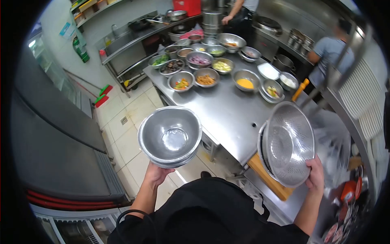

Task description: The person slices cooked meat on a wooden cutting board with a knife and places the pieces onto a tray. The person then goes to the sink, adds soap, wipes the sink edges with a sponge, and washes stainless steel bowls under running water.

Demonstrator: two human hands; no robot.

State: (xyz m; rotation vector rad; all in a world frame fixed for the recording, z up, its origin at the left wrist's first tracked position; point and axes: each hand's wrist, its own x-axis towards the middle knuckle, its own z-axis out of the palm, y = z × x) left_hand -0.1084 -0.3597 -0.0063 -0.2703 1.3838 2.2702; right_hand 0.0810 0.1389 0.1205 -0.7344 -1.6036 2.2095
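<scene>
"What is held by the left grip (157, 174)?"

"A stack of nested metal bowls (170, 136) is grasped from below and held upright above the tiled floor (130, 147), just beside the stainless-steel desk (231, 122)."

"And by the right grip (315, 174)?"

"A perforated metal colander (290, 142) is grasped at its rim and tilted, with at least one more vessel nested behind it. The wooden cutting board (268, 179) is partly covered by it; whether the two are touching cannot be told."

"What is set out on the desk?"

"Bowls of ingredients are clustered toward the far part. A bowl of orange-yellow liquid (245, 83) is placed nearest the colander's side, near a bowl of mixed cut pieces (273, 90). A white tray (268, 71) is set behind them."

"Is anyone else seen?"

"Two co-workers are seen beyond the desk, one in a grey shirt (331, 53)."
</scene>
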